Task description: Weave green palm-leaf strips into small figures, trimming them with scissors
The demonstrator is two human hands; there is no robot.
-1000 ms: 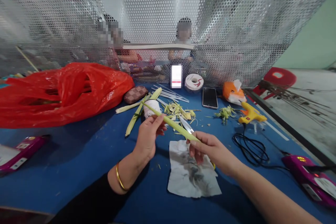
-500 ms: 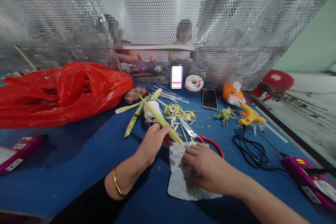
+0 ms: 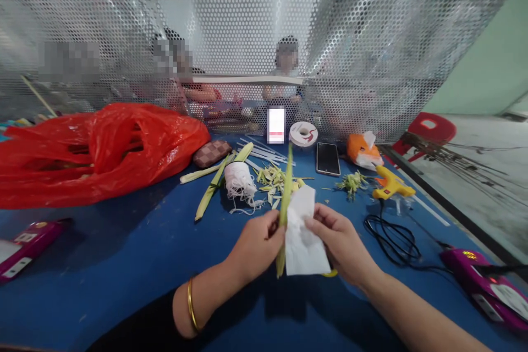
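Observation:
My left hand (image 3: 256, 242) is closed on a long green leaf strip (image 3: 285, 192), which stands nearly upright over the blue table (image 3: 124, 242). Beside it my right hand (image 3: 338, 242) pinches a white paper tissue (image 3: 303, 231), held up against the strip's right side. Both hands are lifted above the table's middle. A ball of white thread (image 3: 239, 181) and a heap of leaf trimmings (image 3: 272, 179) lie just beyond them.
A red plastic bag (image 3: 94, 148) fills the left. Farther back lie leaf strips (image 3: 214, 184), a tape roll (image 3: 303, 133), a phone (image 3: 328, 158) and an orange tissue pack (image 3: 361, 149). A yellow glue gun (image 3: 390, 187) with black cord (image 3: 391, 236), purple devices and a mesh screen border the table.
My right hand picked the tissue up off the table and brought it to the strip. My left hand swung the strip from slanting to nearly upright. The scissors are now hidden.

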